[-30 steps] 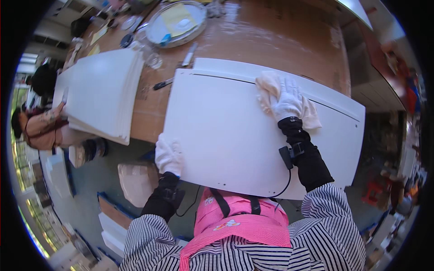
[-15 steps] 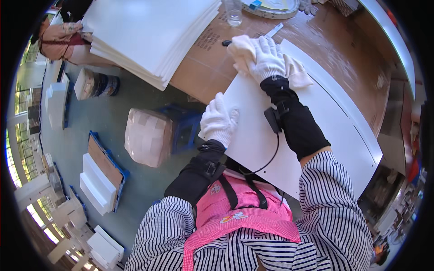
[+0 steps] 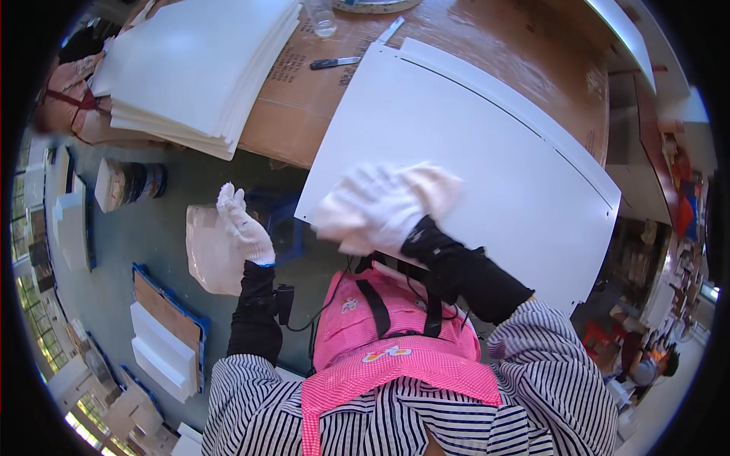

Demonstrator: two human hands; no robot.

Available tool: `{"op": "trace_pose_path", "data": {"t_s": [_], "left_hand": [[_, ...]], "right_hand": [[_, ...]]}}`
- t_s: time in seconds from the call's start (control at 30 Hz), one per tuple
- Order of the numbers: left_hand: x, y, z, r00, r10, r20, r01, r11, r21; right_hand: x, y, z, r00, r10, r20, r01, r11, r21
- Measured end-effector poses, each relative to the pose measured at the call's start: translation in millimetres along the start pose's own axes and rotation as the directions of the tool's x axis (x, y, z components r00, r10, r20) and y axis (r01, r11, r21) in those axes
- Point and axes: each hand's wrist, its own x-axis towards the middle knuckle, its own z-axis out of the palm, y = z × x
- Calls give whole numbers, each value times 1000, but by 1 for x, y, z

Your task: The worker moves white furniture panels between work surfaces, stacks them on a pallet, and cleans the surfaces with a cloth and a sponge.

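Note:
A large white panel (image 3: 456, 167) with a slotted strip along its far side lies on the cardboard-covered table. My right hand (image 3: 384, 201), in a white knitted glove and smeared by motion, holds a pale pink cloth (image 3: 437, 186) against the panel's near left edge. Off the panel to the left, my left hand (image 3: 245, 228) is raised in its white glove, fingers stretched out and nothing in them. Beneath it in the picture stands a block-shaped seat wrapped in clear tape (image 3: 205, 254).
White sheets (image 3: 198, 68) are stacked at the table's far left, with a person's sleeve (image 3: 72, 99) beside them. A black-handled knife (image 3: 327, 64) and a clear cup (image 3: 322, 23) lie beyond the panel. On the floor stand a bucket (image 3: 114, 185) and white boards on a pallet (image 3: 160, 349).
My right hand has swept the cloth from the panel's far side to its near left edge. My left hand has lifted off the panel and moved left. The knife now shows fully.

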Motion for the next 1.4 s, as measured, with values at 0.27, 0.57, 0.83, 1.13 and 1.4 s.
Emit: {"op": "trace_pose_path", "data": {"t_s": [0.27,0.57,0.83,1.13,1.4], "left_hand": [[-11,25,58,899,183,397,-346,853,390],[7,-29,79,855,233,463,-463,745,480],[-30,20,113,836,-29,549,-370,708,601],[-24,22,129,814,-192,548,-197,797,571],[18,82,165,778,-370,508,-98,727,680]], "right_hand": [[-25,199,-96,525,586,-618,-839,479,-259],[47,32,-26,952,276,131,-273,961,-39],[-184,41,-98,805,561,-191,-584,806,-94],[-492,73,-134,-510,540,-670,-820,-540,189],[-486,57,-235,-500,825,-264,-313,112,943]]}}
